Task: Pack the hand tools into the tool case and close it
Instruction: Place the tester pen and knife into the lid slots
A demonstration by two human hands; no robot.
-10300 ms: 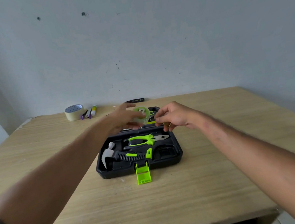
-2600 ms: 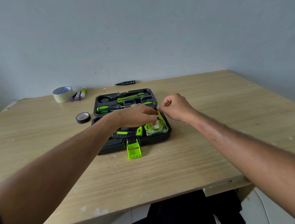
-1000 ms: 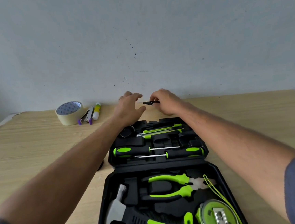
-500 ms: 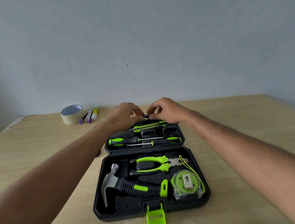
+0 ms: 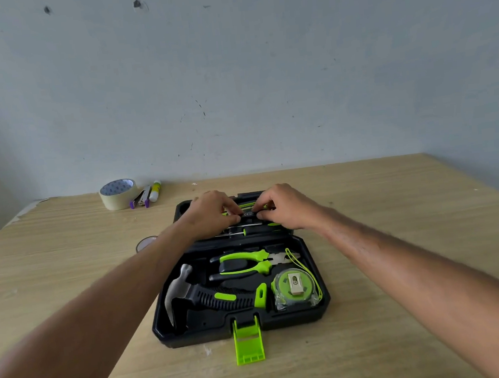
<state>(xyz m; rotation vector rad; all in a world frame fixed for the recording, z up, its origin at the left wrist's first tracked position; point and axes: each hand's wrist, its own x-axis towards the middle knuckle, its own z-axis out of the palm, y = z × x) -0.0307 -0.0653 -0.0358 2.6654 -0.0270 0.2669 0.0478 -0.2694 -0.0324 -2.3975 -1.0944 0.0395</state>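
A small black tool (image 5: pixel 248 214) is held over the far half of the open tool case (image 5: pixel 242 325), pinched at its ends between the two hands. Only a short dark middle stretch is seen between the fingertips; its ends are covered, and its kind cannot be made out. The left hand (image 5: pixel 211 213) is curled over the left end with knuckles up, and the right hand (image 5: pixel 286 205) is curled over the right end likewise, so that both are clamped on the one piece and drawn close together. Both forearms are stretched forward from the lower corners of the view, the elbows being cut off by the frame. Beneath the hands, screwdrivers (image 5: pixel 246 231) are partly hidden in the far half, with only shafts and green patches visible. In the near half, well apart from the hands, the hammer (image 5: pixel 203 295), the pliers (image 5: pixel 245 263) and the tape measure (image 5: pixel 294 287) are seated in their recesses. The green latch (image 5: pixel 249 344) is laid open on the wooden table (image 5: pixel 397 236). A dark tape roll (image 5: pixel 144 243) is half hidden behind the left forearm. Near the wall, a masking tape roll (image 5: pixel 118 194) is seen.
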